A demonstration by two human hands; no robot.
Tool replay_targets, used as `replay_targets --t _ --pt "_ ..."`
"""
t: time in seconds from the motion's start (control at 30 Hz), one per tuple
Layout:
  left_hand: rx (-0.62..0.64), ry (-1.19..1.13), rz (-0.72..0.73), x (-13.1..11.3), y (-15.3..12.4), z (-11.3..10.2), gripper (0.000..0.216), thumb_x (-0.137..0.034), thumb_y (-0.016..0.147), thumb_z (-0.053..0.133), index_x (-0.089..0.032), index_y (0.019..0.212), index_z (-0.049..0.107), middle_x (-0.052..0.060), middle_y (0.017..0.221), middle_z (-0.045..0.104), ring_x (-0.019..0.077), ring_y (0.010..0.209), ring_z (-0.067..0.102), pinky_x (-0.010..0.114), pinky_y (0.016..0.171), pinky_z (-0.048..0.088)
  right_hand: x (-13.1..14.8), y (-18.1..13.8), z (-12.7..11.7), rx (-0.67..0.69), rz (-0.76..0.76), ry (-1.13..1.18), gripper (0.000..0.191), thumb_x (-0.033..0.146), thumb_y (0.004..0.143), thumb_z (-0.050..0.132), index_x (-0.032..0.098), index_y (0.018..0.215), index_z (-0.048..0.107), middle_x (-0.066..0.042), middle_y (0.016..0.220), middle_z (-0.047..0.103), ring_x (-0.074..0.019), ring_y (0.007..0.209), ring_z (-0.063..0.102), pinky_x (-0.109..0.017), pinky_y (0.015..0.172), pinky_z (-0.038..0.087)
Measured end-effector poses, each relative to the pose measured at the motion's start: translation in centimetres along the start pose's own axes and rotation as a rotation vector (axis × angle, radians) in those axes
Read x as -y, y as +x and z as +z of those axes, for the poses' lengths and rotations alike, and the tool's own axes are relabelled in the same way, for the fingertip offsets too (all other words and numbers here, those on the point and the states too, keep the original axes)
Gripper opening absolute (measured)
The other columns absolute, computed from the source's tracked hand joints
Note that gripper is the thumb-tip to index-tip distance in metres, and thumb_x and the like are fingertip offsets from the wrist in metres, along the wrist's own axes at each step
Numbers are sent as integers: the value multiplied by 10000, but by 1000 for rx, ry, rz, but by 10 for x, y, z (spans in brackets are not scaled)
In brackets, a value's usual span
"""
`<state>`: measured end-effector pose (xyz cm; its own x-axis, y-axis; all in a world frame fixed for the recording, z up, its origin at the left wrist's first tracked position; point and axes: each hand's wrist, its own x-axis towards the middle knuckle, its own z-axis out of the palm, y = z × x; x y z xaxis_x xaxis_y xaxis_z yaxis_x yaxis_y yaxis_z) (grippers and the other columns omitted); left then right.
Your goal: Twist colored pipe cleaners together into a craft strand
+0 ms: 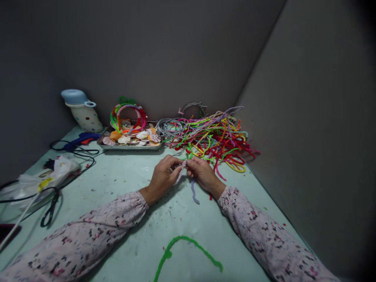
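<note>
My left hand point(166, 174) is closed in a pinch around a pale pink pipe cleaner point(179, 175), whose end slants down below the fingers. Right beside it, my right hand point(205, 176) is closed too, its fingertips meeting the same pale pink strand. Bright green fuzzy bits show just above the fingertips; I cannot tell whether they are joined to the strand. A short lilac pipe cleaner point(194, 192) hangs or lies below my right hand. Nearer to me, a bent green pipe cleaner point(188, 238) rests on the table.
Behind my hands spreads a heap of coloured pipe cleaners point(219, 135) with a coil of grey wire point(172, 127). A metal tray point(132, 147) holds shells and wrapped headbands point(143, 117). Left are a bottle point(84, 113), a blue tool point(80, 141), cables and a plastic bag point(63, 168).
</note>
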<state>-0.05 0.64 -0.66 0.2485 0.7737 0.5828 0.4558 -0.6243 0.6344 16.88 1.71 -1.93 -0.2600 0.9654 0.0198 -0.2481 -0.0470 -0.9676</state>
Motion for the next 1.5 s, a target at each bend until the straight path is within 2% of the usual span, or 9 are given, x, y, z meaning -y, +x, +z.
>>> replay_targets --t 0.23,0.73,1.03,1.5 --pt "-8 21 19 1 0 0 80 -213 833 597 -182 892 642 34 823 617 152 792 563 270 716 445 1 -1 0 -9 4 12 263 405 758 682 178 706 560 38 606 539 -75 509 465 -210 492 340" --pt "-15 -89 -44 -7 1 -1 125 -272 858 574 -178 861 656 33 803 603 140 759 561 260 700 453 0 -1 1 -18 -3 -9 278 429 735 694 179 714 572 34 616 548 -79 508 469 -218 478 331" --pt "4 -19 -62 -5 1 -1 98 -242 851 567 -176 858 639 33 811 618 151 777 556 272 711 448 2 -2 1 -29 -5 12 271 415 744 691 177 714 564 35 628 546 -74 516 471 -212 485 333" --pt "12 -64 -82 -6 0 -2 155 -305 856 564 -174 818 637 32 778 621 144 739 561 257 678 449 1 -2 0 -3 1 19 255 410 736 695 178 737 589 26 649 566 -81 522 481 -222 487 331"
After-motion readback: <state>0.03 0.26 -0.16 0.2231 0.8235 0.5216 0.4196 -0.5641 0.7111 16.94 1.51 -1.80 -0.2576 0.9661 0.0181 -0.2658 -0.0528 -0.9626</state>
